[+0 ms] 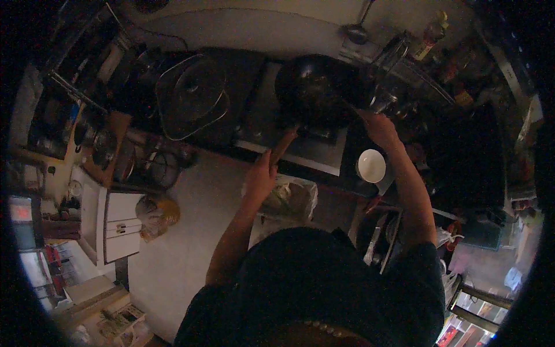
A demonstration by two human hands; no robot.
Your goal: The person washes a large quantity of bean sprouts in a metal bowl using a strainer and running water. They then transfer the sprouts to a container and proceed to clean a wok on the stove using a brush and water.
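In the dim head view, a dark wok (316, 89) stands on a gas stove (308, 154). My left hand (261, 175) is closed around a wooden handle (284, 145) that slants up to the wok's near side. At the wok's right side, my right hand (378, 126) grips a thin utensil whose far end reaches into the wok; its type is hard to tell. What lies inside the wok is too dark to make out. A white bowl (371, 166) sits on the dark counter, just below my right hand.
A wire-rimmed basket or rack (193, 97) stands left of the stove. A ladle (356, 32) hangs on the wall behind. Below the counter edge are a plastic-lined container (295, 197) and an open drawer or shelf with utensils (375, 238). Jars and packages crowd the right.
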